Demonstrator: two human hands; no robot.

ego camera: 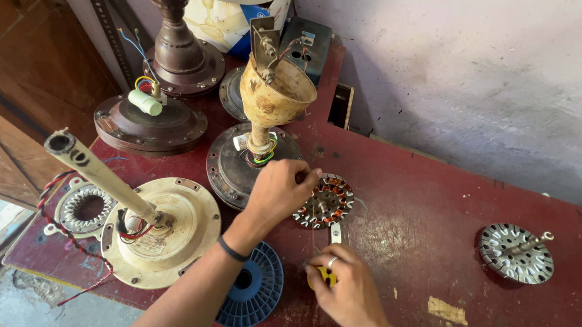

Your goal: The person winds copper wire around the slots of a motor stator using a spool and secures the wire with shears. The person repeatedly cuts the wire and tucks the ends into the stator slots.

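At the centre of the frame, the left hand (277,191) pinches its fingertips on the rim of a round copper-wound fan stator (324,202) lying flat on the worn dark-red wooden workbench (421,210). Just below it, the right hand (349,289) clenches a yellow-handled screwdriver (327,268), its metal shaft pointing up at the stator. A blue plastic spool (256,289) lies under the left forearm, and a cream ceiling-fan motor housing (161,233) sits at lower left.

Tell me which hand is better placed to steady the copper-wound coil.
Left. The left hand already rests on the coil's rim, while the right hand is lower down, gripping a yellow-handled tool.
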